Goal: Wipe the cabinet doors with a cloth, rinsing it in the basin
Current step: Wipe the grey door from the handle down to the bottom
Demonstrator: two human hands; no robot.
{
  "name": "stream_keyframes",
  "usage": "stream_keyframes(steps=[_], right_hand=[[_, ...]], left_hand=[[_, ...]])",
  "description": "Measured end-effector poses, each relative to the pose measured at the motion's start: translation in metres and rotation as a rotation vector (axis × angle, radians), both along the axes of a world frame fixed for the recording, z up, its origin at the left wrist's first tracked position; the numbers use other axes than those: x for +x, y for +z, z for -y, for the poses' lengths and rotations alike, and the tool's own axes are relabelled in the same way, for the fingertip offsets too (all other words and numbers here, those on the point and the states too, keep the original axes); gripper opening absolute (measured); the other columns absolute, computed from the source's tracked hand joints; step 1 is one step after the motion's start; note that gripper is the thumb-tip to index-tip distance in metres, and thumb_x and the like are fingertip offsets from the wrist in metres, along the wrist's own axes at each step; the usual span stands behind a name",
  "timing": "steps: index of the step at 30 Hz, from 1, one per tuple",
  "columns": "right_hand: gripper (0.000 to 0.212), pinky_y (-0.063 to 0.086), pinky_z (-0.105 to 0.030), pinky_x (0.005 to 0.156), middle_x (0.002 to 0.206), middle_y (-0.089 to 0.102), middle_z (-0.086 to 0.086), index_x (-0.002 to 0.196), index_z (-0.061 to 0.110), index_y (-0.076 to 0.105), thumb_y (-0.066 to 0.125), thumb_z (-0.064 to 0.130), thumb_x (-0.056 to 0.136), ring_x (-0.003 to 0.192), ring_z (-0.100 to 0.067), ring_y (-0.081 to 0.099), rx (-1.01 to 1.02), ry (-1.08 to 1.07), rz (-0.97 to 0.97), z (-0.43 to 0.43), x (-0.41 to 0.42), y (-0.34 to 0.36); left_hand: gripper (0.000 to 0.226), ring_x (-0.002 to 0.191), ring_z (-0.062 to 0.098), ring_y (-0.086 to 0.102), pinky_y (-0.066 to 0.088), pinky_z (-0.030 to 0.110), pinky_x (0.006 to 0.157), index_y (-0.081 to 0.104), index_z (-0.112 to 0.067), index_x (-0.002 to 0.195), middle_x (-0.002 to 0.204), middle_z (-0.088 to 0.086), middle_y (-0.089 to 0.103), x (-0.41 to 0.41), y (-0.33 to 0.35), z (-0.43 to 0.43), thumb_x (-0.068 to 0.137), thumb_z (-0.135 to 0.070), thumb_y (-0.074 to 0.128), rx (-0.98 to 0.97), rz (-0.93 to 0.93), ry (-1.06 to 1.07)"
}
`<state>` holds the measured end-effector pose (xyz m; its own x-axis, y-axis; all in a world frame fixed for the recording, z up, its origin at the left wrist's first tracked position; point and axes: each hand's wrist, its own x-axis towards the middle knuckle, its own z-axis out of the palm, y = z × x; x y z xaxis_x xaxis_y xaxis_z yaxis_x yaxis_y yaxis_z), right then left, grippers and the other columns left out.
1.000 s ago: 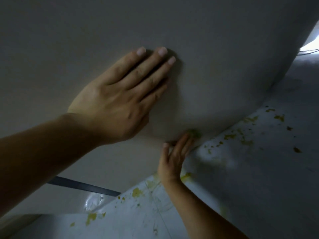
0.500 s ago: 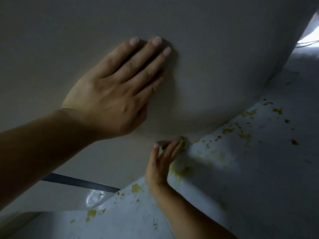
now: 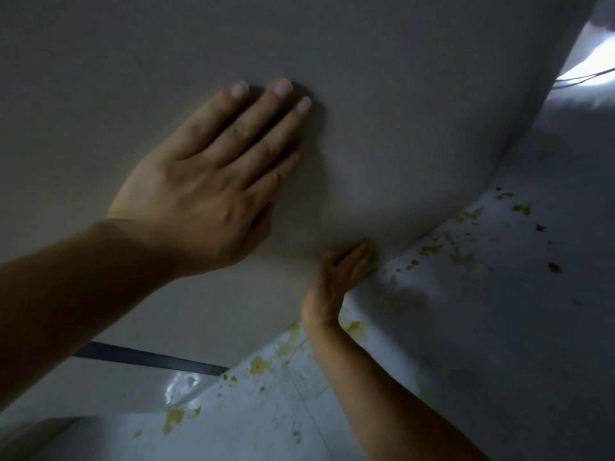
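Released left hand (image 3: 199,191) lay flat on pale matte cabinet door (image 3: 399,111); right hand (image 3: 336,281) pressed its bottom edge, grasp untellable. Risk: fingers smearing grime off yellow-stained white floor (image 3: 499,327) onto door.

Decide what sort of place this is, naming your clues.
Probably a kitchen or utility room, though dim: a plain beige cabinet door under the flat left hand, a pale tiled surface below it, and yellow-green stains spattered there.

The room is dim, with a pale, glossy tiled floor (image 3: 499,344) spattered with yellowish stains (image 3: 259,366) and catching a small glare (image 3: 181,389) at lower left beside a dark strip (image 3: 146,356), while bright light (image 3: 599,58) breaks in at the upper right corner, crossed by thin wires (image 3: 582,79).
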<state>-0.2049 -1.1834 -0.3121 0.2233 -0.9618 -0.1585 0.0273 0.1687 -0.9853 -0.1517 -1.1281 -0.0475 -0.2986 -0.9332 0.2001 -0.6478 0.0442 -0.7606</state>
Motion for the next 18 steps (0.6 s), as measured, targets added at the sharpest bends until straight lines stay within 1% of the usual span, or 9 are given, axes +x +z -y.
stream_keyframes(steps=[2,4,5,6,8,11,13,16,18], right_hand=[[0.089,-0.007,-0.032,0.125,0.169,-0.008,-0.013,0.159,0.007,0.001,0.027,0.062,0.094,0.152,-0.012,-0.015,-0.154,-0.014,0.029,0.016,-0.003,0.028],[0.082,-0.001,-0.038,0.125,0.167,0.003,-0.023,0.158,-0.001,0.012,0.027,0.056,0.101,0.156,-0.031,-0.004,-0.372,-0.080,0.007,0.031,0.001,0.039],[0.080,0.001,-0.041,0.125,0.165,0.008,-0.027,0.156,-0.005,0.016,0.027,0.053,0.103,0.155,-0.037,0.001,-0.407,-0.107,-0.030,0.038,0.003,0.032],[0.080,0.001,-0.039,0.125,0.164,0.010,-0.029,0.155,-0.006,0.018,0.028,0.053,0.103,0.153,-0.039,0.004,-0.376,-0.126,-0.076,0.046,0.003,0.020],[0.077,-0.003,-0.032,0.123,0.164,0.008,-0.028,0.156,-0.005,0.013,0.030,0.049,0.104,0.153,-0.038,0.007,-0.140,-0.110,-0.133,0.066,-0.003,-0.010],[0.065,0.001,-0.035,0.123,0.167,0.002,-0.023,0.157,-0.004,0.004,0.031,0.032,0.111,0.155,-0.037,0.006,0.174,-0.046,-0.173,0.101,-0.019,-0.036],[0.064,0.004,-0.035,0.123,0.168,0.004,-0.021,0.158,-0.003,0.005,0.029,0.033,0.111,0.155,-0.031,0.007,0.234,-0.091,-0.080,0.123,-0.022,-0.028],[0.065,0.010,-0.038,0.124,0.166,0.011,-0.023,0.158,-0.004,0.010,0.026,0.037,0.110,0.154,-0.033,0.014,0.233,-0.169,-0.016,0.137,-0.029,-0.024],[0.068,0.011,-0.040,0.125,0.166,0.011,-0.024,0.159,-0.003,0.010,0.025,0.041,0.108,0.153,-0.036,0.013,0.229,-0.043,-0.027,0.118,-0.032,-0.027]], left_hand=[[0.059,0.154,0.041,0.019,0.020,0.056,0.124,0.039,0.002,0.152,0.165,0.023,0.023,0.000,0.000,0.000,0.100,-0.026,0.044,0.002,-0.003,-0.001],[0.059,0.154,0.041,0.021,0.023,0.058,0.123,0.041,0.002,0.151,0.165,0.022,0.024,0.000,0.000,0.002,0.099,-0.025,0.045,0.004,-0.020,-0.013],[0.059,0.154,0.040,0.021,0.023,0.058,0.123,0.042,0.002,0.151,0.165,0.021,0.024,-0.001,0.001,0.002,0.098,-0.025,0.044,0.009,-0.039,-0.011],[0.059,0.154,0.039,0.021,0.022,0.058,0.123,0.042,0.001,0.151,0.165,0.020,0.024,-0.002,0.000,0.003,0.098,-0.025,0.043,0.009,-0.065,-0.005],[0.058,0.154,0.038,0.021,0.019,0.057,0.124,0.044,0.001,0.150,0.166,0.019,0.024,-0.004,-0.001,0.003,0.098,-0.025,0.042,-0.008,-0.096,0.013],[0.058,0.154,0.039,0.021,0.019,0.059,0.123,0.044,0.001,0.150,0.166,0.018,0.024,-0.002,-0.007,0.004,0.097,-0.023,0.045,-0.025,-0.121,0.018],[0.061,0.155,0.040,0.017,0.020,0.063,0.121,0.039,0.001,0.152,0.168,0.017,0.019,0.002,-0.009,0.006,0.097,-0.024,0.044,-0.004,-0.149,0.041],[0.061,0.155,0.040,0.015,0.017,0.063,0.122,0.039,0.001,0.152,0.168,0.017,0.016,0.001,-0.007,0.005,0.097,-0.026,0.043,0.026,-0.161,0.066],[0.060,0.155,0.039,0.018,0.016,0.058,0.124,0.043,0.000,0.151,0.167,0.018,0.021,-0.004,-0.003,0.004,0.097,-0.026,0.045,0.026,-0.127,0.071]])
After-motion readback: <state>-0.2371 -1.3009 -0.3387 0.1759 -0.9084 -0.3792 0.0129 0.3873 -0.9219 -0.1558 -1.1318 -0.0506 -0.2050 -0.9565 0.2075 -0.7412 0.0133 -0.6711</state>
